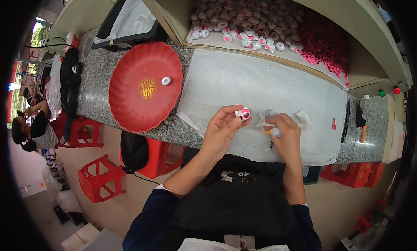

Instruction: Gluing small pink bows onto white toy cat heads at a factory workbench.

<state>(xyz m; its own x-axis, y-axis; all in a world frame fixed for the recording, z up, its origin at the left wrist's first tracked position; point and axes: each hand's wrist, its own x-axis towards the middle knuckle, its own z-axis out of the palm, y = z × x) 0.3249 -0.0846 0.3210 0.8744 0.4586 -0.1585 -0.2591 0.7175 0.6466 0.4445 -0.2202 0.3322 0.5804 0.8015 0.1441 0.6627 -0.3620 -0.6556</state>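
Observed from beside the workplace: the left hand (221, 131) has its grip pinched, thumb against fingertips, on a small white figurine with bright pink patches and dark marks (243, 114). The piece is raised clear of the large white paper sheet (260, 86), its patterned face exposed, presumably so the marked side can be seen and reached. The right hand (286, 134) has its grip closed on a slim whitish tube with a yellow-orange tip (274, 131); the tip points left, toward the figurine but apart from it. The sheet probably shields the speckled grey stone tabletop (91, 82) from marks.

To the left stands a red scalloped dish with a gold emblem (126, 103), holding one small white rounded piece (166, 81); its position beside the sheet suggests easy reach. Beyond the sheet, an open pale compartment stores a heap of white-and-pink pieces (243, 23) and, apparently sorted to the right, a mass of bright pink parts (321, 42).

Limitations noted: fingers cover part of the figurine and most of the tube, so the tube's contents cannot be established. A pale shape just left of the right hand (261, 120) cannot be identified. The compartment's upper edge crops the heap, and individual pink parts blur together
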